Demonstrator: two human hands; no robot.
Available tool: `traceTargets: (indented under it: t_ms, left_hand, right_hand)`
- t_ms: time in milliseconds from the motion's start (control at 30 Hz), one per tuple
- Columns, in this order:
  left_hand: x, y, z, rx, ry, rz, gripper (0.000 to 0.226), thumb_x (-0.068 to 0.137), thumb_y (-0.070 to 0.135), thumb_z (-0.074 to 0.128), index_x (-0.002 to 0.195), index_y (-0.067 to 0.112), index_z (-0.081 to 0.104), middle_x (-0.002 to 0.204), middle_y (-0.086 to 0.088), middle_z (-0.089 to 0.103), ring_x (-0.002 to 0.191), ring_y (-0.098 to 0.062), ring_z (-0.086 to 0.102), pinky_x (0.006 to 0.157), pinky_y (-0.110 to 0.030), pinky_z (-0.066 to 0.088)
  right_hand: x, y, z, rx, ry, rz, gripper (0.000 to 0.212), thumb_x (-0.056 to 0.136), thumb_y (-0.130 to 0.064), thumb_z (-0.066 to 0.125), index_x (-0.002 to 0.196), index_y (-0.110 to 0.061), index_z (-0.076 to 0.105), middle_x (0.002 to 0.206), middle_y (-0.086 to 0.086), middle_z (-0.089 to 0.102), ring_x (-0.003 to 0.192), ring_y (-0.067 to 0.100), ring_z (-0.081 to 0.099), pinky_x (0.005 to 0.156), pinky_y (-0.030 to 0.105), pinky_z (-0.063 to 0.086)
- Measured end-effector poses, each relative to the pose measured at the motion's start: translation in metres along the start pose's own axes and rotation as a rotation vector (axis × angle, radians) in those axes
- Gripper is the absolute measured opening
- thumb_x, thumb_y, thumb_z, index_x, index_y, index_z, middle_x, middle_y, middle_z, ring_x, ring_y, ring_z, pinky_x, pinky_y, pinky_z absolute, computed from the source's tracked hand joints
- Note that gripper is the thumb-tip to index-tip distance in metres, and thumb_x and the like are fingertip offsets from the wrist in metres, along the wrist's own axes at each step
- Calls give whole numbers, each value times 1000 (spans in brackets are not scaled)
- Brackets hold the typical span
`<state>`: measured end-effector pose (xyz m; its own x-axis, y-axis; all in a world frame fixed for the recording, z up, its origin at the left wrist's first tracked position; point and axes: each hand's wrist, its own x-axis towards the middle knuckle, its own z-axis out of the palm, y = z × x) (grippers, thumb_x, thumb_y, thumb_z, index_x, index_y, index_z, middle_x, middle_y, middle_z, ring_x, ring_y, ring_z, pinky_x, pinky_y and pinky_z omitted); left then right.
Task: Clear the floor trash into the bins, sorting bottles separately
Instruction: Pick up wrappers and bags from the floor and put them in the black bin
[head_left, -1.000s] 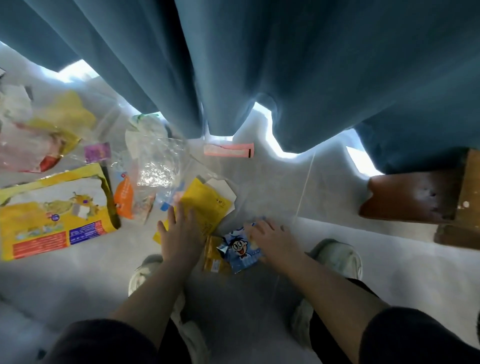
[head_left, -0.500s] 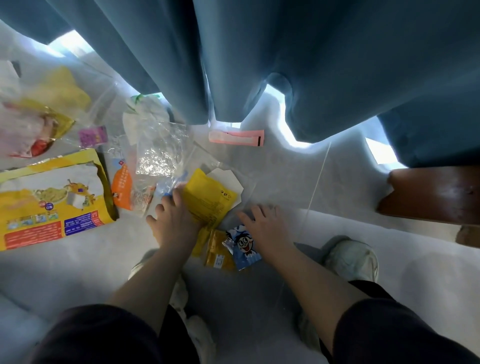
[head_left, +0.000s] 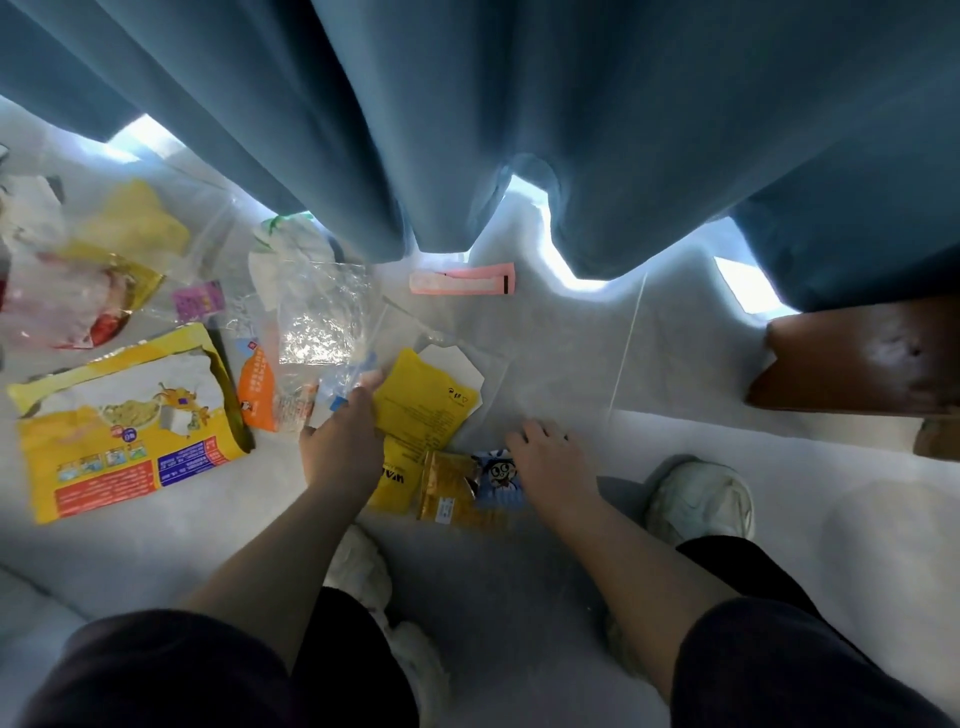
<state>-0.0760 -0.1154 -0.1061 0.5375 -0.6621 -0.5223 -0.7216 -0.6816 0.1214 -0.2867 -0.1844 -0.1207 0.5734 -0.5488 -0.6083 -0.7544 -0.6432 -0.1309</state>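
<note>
Trash lies scattered on the pale floor (head_left: 675, 364) in front of a blue curtain (head_left: 519, 104). At the far left a clear bag with red print (head_left: 78, 306) lies beside a pale yellow wrapper (head_left: 135, 223). Below them is a large torn yellow package (head_left: 124, 415), flat on the floor. Just right of it are a small purple packet (head_left: 198, 300), an orange wrapper (head_left: 258, 387) and a crumpled clear plastic bag (head_left: 322, 317), all overlapping or touching.

The left hand (head_left: 340, 441) reaches forward, back upward. Its fingers (head_left: 366, 387) look stretched and released, lying along the left edge of a yellow packet (head_left: 421, 410) and touching the clear plastic. Nothing is seen pinched. A white paper (head_left: 452, 364) shows from under the packet's far corner. Further away, near the curtain hem, a pink strip (head_left: 462, 279) lies alone.

Between the 2 hands, a gold sachet (head_left: 449, 486) and a blue cartoon wrapper (head_left: 498, 480) lie side by side, touching. The right hand (head_left: 550, 462) covers the wrapper's right edge. Its fingers are bent down toward the floor with the tips hidden, so whether they grasp anything cannot be told.

A white shoe (head_left: 358, 566) sits below the left hand and another white shoe (head_left: 701, 499) lies right of the right hand. At the far right a brown wooden furniture piece (head_left: 862, 358) stands under the curtain.
</note>
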Motion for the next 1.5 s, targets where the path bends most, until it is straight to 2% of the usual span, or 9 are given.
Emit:
traceTargets:
  t_ms: [167,400,533,667,833,933,1133,1333,1500]
  left_hand:
    - [-15,14,-38,-40,-27,87,12,93,14,53,104,14,53,81,-5,59,74,-22,54,63,-32,42]
    - [-78,59,-142,-94,-15,168,15,88,14,56,103,11,58,97,-14,65,86,-32,59,67,-34,43]
    - [-141,92,-209,-194,75,211,18,87,13,55,104,11,61,102,-18,64,94,-38,59,70,-35,43]
    - [-215,125,-255,-355,163,279,11,85,12,57,96,13,60,96,-16,65,93,-36,59,76,-39,48]
    - [-309,156,-281,-422,243,360,12,84,16,61,79,16,51,78,-4,55,80,-29,54,66,-31,38]
    - [-349,174,-290,-413,290,417,10,85,18,62,83,15,53,80,-3,56,79,-24,51,67,-28,36]
    - [-407,224,-292,-472,272,539,9,86,16,64,85,13,56,80,-1,57,76,-18,51,65,-25,34]
    - [-431,278,-270,-480,189,635,12,86,15,65,82,14,53,78,1,55,76,-19,51,65,-26,34]
    - [-443,341,-246,-450,96,681,13,86,15,65,81,15,53,74,4,53,76,-18,50,66,-24,33]
  right_hand:
    - [-24,23,-41,280,-79,168,25,91,-16,57,115,-10,55,115,14,60,107,32,59,82,37,47]
    - [-123,54,-145,533,96,405,11,84,-29,61,80,-21,55,87,6,63,83,26,61,65,26,39]
    - [-201,58,-208,652,267,449,31,86,-25,58,64,-17,38,87,9,64,86,27,60,66,27,38]
    - [-286,63,-246,786,474,478,39,87,-16,57,60,-16,29,60,-1,34,67,20,37,54,30,25]
    - [-383,80,-250,940,646,460,34,87,-13,58,60,-14,38,56,-1,40,58,17,36,44,19,29]
    - [-429,91,-249,1027,728,473,24,87,-15,59,66,-9,50,59,-1,46,60,17,40,50,24,30]
    - [-503,113,-228,1121,859,579,47,86,-13,62,57,-19,26,54,-5,27,52,12,24,49,24,19]
    - [-553,158,-211,1194,999,699,48,83,-13,63,59,-19,21,59,-2,20,58,16,19,54,30,16]
    - [-578,209,-171,1397,1010,896,32,83,-25,65,71,1,52,62,5,43,60,17,39,57,30,33]
